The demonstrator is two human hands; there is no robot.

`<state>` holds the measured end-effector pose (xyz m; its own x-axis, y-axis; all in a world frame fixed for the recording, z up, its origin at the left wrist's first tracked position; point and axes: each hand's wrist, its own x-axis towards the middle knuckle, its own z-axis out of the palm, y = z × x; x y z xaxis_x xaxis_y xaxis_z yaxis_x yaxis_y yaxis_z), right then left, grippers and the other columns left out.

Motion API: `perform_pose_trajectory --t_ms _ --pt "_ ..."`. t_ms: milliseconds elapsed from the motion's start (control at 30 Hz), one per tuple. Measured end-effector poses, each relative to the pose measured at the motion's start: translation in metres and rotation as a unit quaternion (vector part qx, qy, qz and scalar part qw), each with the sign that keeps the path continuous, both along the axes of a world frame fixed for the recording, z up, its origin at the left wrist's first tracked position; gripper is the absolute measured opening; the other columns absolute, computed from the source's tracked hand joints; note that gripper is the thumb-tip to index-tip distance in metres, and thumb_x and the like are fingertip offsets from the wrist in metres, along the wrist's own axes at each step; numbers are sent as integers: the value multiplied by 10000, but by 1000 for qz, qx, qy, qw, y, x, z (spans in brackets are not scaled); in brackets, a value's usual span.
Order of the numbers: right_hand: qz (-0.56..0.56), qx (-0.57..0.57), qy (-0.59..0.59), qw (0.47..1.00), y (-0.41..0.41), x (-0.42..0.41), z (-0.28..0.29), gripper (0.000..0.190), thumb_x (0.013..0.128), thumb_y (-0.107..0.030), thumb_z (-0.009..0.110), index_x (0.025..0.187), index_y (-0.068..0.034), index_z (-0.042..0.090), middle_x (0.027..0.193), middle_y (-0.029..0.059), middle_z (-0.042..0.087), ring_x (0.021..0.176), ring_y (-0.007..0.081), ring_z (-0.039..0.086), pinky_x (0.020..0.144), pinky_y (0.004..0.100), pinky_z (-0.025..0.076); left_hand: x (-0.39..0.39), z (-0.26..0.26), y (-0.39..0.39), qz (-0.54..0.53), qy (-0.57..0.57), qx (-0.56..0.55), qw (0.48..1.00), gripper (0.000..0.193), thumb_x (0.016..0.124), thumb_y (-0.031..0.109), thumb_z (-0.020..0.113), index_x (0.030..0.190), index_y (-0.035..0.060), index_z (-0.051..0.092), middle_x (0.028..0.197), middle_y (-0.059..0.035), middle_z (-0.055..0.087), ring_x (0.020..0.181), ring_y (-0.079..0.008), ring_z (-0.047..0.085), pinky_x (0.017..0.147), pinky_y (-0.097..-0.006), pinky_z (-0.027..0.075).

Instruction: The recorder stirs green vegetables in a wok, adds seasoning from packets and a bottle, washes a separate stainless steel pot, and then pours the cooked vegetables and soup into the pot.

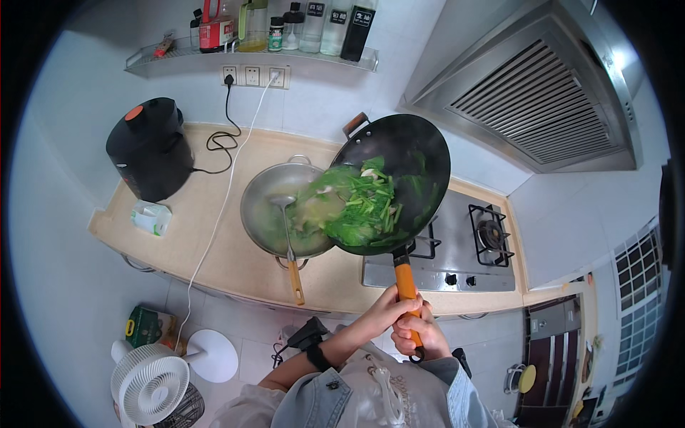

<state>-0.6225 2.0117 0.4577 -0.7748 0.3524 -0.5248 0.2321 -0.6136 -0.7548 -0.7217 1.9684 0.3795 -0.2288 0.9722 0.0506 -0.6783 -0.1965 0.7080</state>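
Both my hands grip the orange handle of a black wok [423, 144], my left hand [388, 310] nearer the pan and my right hand [423, 333] by the handle's end. The wok is tilted to the left over a steel two-handled pan [257, 182] on the counter. Leafy greens with cut stems [364, 208] and pale pieces lie at the wok's lower left side, and greens with cloudy liquid pass over its rim into the steel pan. A metal spatula with a wooden handle [295, 281] rests in that pan, its handle across the near rim. Steam blurs the pan's contents.
A gas stove [444, 273] lies right of the pan, under a range hood [535, 101]. A black electric cooker [152, 155] and tissue pack [151, 216] stand left. A white cord [227, 192] crosses the counter to a socket. Bottles line a wall shelf [176, 58]; a white fan [152, 382] stands below.
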Motion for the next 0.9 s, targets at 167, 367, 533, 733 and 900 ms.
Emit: perform_pose_trajectory --t_ms 167,367,533,733,900 --pt "8 34 -18 999 -6 -9 11 165 737 -41 500 831 -33 365 523 35 365 345 110 367 283 237 236 -4 1 -3 0 -39 14 999 235 799 120 537 1000 34 452 899 -52 510 887 -148 502 809 -272 408" --pt "22 103 -39 994 -2 -14 10 145 716 1 494 821 4 394 534 54 405 341 131 403 289 252 273 -9 3 -2 -4 -102 52 993 243 775 116 537 981 45 430 853 -53 494 922 -200 505 849 -315 406" --pt "45 171 -68 982 -7 -24 13 63 711 10 486 730 20 427 514 67 452 325 141 431 294 259 305 -16 6 -5 -7 -146 92 985 229 751 115 533 944 64 422 831 -57 486 935 -245 505 899 -375 393" --pt "98 311 -133 936 -15 -29 23 366 704 43 470 1056 34 369 529 57 450 325 124 406 292 246 280 -18 16 -7 14 -192 103 976 204 760 105 512 934 69 411 807 -68 486 924 -249 512 916 -403 391" --pt "82 433 -107 891 -21 -31 25 617 691 65 461 1278 39 274 572 47 469 347 111 422 314 241 309 -12 20 -9 40 -183 106 977 182 778 72 484 941 72 402 784 -78 487 880 -258 538 875 -408 415"
